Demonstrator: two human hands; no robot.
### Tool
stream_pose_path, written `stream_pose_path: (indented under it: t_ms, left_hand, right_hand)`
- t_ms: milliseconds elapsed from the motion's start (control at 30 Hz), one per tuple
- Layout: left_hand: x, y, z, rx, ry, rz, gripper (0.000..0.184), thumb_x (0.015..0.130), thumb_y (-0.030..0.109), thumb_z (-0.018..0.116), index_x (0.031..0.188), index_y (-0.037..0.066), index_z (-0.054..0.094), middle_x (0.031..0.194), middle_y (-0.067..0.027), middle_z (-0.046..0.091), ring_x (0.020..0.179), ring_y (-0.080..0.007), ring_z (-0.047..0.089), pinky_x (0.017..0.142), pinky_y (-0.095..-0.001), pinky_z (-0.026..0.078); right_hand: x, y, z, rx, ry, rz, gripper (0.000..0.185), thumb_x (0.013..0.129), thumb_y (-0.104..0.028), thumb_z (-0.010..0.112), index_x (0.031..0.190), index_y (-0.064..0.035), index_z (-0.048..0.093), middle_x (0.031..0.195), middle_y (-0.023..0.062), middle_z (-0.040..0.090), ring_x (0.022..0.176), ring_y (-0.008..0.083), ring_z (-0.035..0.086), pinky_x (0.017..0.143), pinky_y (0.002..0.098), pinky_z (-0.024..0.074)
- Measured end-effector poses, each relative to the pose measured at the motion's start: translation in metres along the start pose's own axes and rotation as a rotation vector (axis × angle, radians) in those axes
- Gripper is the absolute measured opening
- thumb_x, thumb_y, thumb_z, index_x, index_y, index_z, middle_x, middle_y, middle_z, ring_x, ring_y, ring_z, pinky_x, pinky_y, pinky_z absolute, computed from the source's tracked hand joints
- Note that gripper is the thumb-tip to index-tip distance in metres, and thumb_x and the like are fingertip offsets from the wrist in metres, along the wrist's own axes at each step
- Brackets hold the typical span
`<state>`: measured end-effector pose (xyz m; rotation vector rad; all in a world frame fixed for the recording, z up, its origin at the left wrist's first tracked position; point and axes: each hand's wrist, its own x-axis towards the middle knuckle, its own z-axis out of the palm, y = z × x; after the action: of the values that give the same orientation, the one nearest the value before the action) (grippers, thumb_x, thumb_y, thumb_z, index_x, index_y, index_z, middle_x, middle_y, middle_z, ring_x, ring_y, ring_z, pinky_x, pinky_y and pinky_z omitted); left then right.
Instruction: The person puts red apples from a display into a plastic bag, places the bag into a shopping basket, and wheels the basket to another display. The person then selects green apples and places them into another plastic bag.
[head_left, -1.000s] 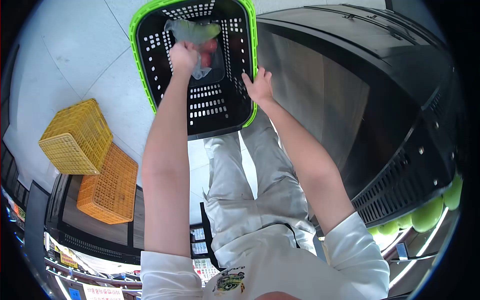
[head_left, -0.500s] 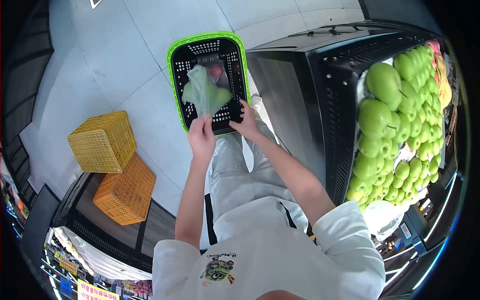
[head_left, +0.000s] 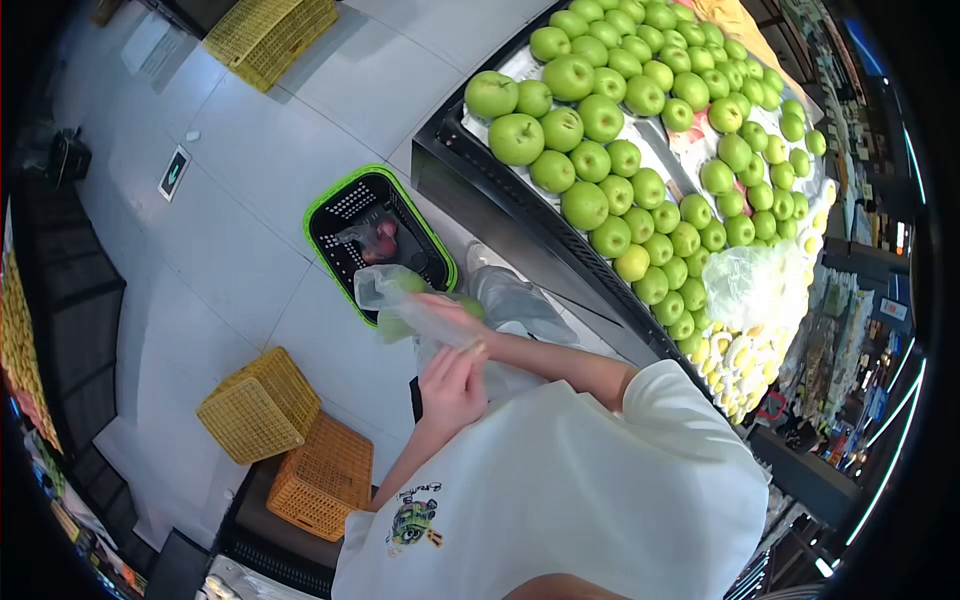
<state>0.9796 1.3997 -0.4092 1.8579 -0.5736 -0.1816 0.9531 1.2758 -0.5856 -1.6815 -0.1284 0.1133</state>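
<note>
My left hand (head_left: pixel 455 385) is closed on the gathered top of a clear plastic bag (head_left: pixel 374 288) with green fruit inside. Beside the bag, my right hand (head_left: pixel 450 312) reaches in from the right; its fingers are blurred and partly covered by the plastic, so its grip is unclear. Below both hands, a black basket (head_left: pixel 350 205) with a bright green rim stands on the floor. Inside it lies another clear bag holding red items (head_left: pixel 380 242). Part of the green fruit overlaps the basket's near edge in view.
Many green apples (head_left: pixel 600 118) cover a black display stand (head_left: pixel 470 180) at the right, where a crumpled plastic bag (head_left: pixel 750 285) lies. A yellow crate (head_left: pixel 262 405) and an orange crate (head_left: pixel 322 478) are at the lower left; another yellow crate (head_left: pixel 270 40) is farther off.
The bag of green fruit has come up out of the basket towards my body, in my left hand. My right hand has moved from the basket rim to the bag. The view has swung towards the apples.
</note>
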Motion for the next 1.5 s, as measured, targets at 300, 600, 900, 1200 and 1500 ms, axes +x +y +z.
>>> stream_pose_path:
  t_ms: [300, 600, 900, 1200, 1500]
  left_hand:
    - [0.026, 0.11, 0.038, -0.221, -0.484, 0.46, 0.014, 0.084, -0.001, 0.07, 0.098, -0.002, 0.069, 0.086, -0.0149, 0.068, 0.074, -0.0323, 0.065, 0.066, -0.0391, 0.053]
    - [0.044, 0.15, 0.117, -0.453, -0.797, 0.589, 0.078, 0.084, 0.019, 0.08, 0.146, -0.002, 0.038, 0.116, -0.0179, 0.073, 0.087, -0.0314, 0.071, 0.083, -0.0398, 0.053]
    - [0.027, 0.169, 0.217, -0.254, -0.644, 0.591, 0.048, 0.092, 0.015, 0.073, 0.13, -0.004, 0.053, 0.125, -0.0179, 0.068, 0.102, -0.0312, 0.063, 0.09, -0.0406, 0.05]
    - [-0.009, 0.161, 0.305, -0.095, -0.839, 0.217, 0.059, 0.091, 0.017, 0.076, 0.138, 0.001, 0.045, 0.126, -0.0146, 0.048, 0.109, -0.0237, 0.058, 0.09, -0.0366, 0.052]
    - [-0.023, 0.11, 0.383, -0.164, -0.866, 0.094, 0.041, 0.108, 0.025, 0.049, 0.138, -0.002, 0.041, 0.126, -0.0145, 0.052, 0.096, -0.0184, 0.061, 0.085, -0.0326, 0.051]
  right_hand:
    - [-0.109, -0.144, -0.076, 0.239, 0.509, 0.087, 0.043, 0.09, -0.017, 0.07, 0.129, -0.0003, 0.062, 0.121, 0.0074, 0.065, 0.107, 0.0123, 0.059, 0.09, 0.0291, 0.0494]
    - [-0.217, -0.208, -0.128, 1.03, 1.058, -0.016, 0.033, 0.101, -0.026, 0.064, 0.126, -0.0053, 0.062, 0.118, 0.0081, 0.069, 0.109, 0.0203, 0.066, 0.099, 0.0372, 0.0513]
    - [-0.311, -0.246, -0.195, 1.179, 1.099, -0.392, 0.042, 0.105, -0.031, 0.055, 0.136, -0.0029, 0.052, 0.135, 0.0098, 0.061, 0.123, 0.0241, 0.06, 0.107, 0.0444, 0.048]
    - [-0.361, -0.217, -0.282, 1.182, 1.172, -0.432, 0.037, 0.105, -0.026, 0.056, 0.136, -0.0063, 0.053, 0.131, 0.0118, 0.064, 0.118, 0.028, 0.064, 0.106, 0.045, 0.0483]
    - [-0.383, -0.163, -0.331, 1.135, 1.091, -0.448, 0.029, 0.104, -0.024, 0.058, 0.127, -0.0067, 0.058, 0.124, 0.0124, 0.066, 0.113, 0.0285, 0.066, 0.102, 0.0447, 0.0511]
